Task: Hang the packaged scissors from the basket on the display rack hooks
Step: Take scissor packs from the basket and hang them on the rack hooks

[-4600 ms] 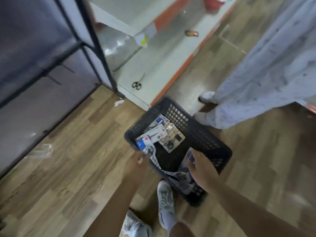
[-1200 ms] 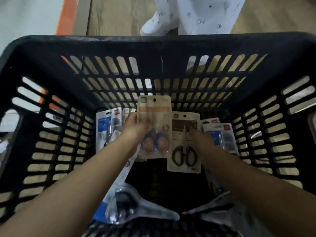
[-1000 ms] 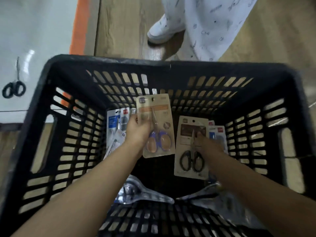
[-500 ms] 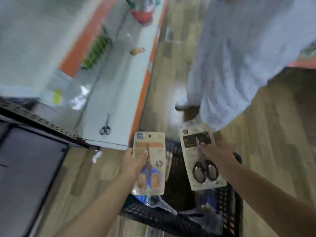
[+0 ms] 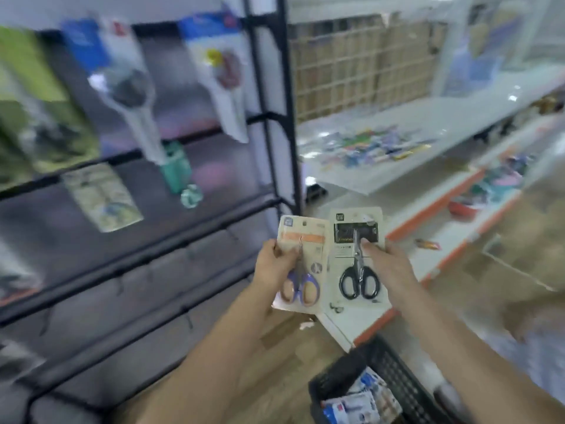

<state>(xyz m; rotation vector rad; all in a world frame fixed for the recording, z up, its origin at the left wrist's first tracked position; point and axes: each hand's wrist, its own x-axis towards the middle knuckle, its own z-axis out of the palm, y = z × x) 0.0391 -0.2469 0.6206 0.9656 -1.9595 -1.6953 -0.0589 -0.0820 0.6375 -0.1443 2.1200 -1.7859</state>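
My left hand [image 5: 273,266] grips a carded pack of blue-handled scissors [image 5: 301,261], thumb across its front. Beside it, my right hand [image 5: 386,264] holds a carded pack of black-handled scissors [image 5: 357,258], thumb on the card face. Both packs are upright in front of me, side by side. The black display rack [image 5: 269,117] stands at left, with several blurred packs hanging on its upper bars and bare hooks [image 5: 189,252] on the lower bars. The black basket [image 5: 394,371] sits on the floor at bottom right with more packaged scissors [image 5: 363,399] inside.
A white shelf unit with orange trim [image 5: 428,209] runs along the right, its middle shelf strewn with small colourful items [image 5: 373,145]. Wood floor [image 5: 504,255] lies at right. A blurred pale garment of another person [image 5: 544,347] shows at the far right edge.
Both hands lifted a scissors pack each out of the basket and raised them. My view swung up from the basket to the rack and shelves.
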